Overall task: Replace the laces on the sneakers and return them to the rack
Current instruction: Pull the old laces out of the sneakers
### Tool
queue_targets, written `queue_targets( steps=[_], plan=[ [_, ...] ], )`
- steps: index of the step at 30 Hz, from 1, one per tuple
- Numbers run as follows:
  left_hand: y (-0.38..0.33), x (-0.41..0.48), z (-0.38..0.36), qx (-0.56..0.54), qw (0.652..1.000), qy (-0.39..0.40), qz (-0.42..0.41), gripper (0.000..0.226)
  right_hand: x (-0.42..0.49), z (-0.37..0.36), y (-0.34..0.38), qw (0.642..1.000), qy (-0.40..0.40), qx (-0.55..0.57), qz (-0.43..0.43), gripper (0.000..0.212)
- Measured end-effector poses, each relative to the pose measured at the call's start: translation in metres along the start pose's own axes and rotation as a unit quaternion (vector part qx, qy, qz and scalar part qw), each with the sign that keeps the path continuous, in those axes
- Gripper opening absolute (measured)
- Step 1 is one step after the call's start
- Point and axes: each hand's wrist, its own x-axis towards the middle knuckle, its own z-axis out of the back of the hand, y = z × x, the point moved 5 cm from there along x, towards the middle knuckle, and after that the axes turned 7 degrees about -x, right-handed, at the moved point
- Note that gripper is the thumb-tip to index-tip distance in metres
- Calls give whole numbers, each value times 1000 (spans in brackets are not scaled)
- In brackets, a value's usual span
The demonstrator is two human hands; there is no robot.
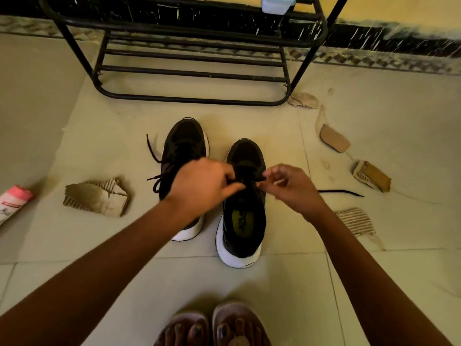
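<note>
Hand check, left hand (202, 186): thumb and fingers curled, pinching the lace (245, 174) over the eyelets of the nearer sneaker (243, 221). Same for right hand (291, 188): fingertips pinched on the lace at the opposite side of the tongue, remaining fingers loosely bent. Motion blur at both grasps; exact eyelet not discernible.

Position of nearer sneaker: upright on the floor (287, 283), toe toward the rack (189, 98), black upper, white sole, yellow insole exposed. Just beside it, on the left hand's side and set slightly ahead, farther sneaker (185, 143), heel partly covered by the left forearm, dark lace ends loose and trailing off its outer side. Both on the floor, short of the black metal rack standing beyond their toes.

At the top edge, on an upper rail, pale blue object (277, 5). Flat on the floor beyond the right hand, black lace strand (341, 192); connection to the grasped lace hidden. Scattered either side of the sneakers, cardboard scraps (97, 197). At the far left edge, pink and white item (13, 199), identity unclear. At the bottom edge, feet (214, 325) in sandals.
</note>
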Motion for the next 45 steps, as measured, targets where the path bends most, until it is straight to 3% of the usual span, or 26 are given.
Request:
queue_targets(
  steps=[2, 4, 8, 12, 20, 28, 33, 36, 39, 43, 45],
  plan=[
    [-4, -3, -25, 47, 994, 93, 32, 54, 9, 7, 6, 993, -91, -30, 65, 17],
    [-6, -5, -41, 88, 987, 128, 46, 59, 15, -1, 11, 990, -84, -70, 92, 20],
    [-8, -6, -50, 93, 988, 107, 55, 46, 22, -13, 17, 971, -73, -185, 135, 23],
    [-8, -7, -52, 121, 985, 107, 63, 35, 21, -18, 22, 963, -70, -217, 147, 23],
    [-10, -5, -57, 128, 980, 131, 78, 28, 22, -14, 12, 992, -87, -1, 96, 32],
    [-14, -7, -55, 132, 979, 135, 74, 24, 24, -11, 4, 990, -71, 101, 71, 37],
    [-14, -7, -55, 129, 978, 139, 84, 23, 26, -11, 8, 994, -7, 102, 37, 31],
    [-15, -8, -56, 127, 978, 141, 82, 21, 29, 0, 14, 994, 41, -51, 83, 37],
    [-15, -8, -57, 125, 978, 144, 82, 19, 31, 8, 15, 971, -17, -212, 110, 38],
    [-15, -7, -57, 125, 978, 146, 80, 22, 25, 15, 9, 969, -118, -199, 81, 21],
    [-13, -7, -57, 127, 978, 144, 82, 23, 25, 19, 4, 984, -142, -99, 42, 15]
  ],
)
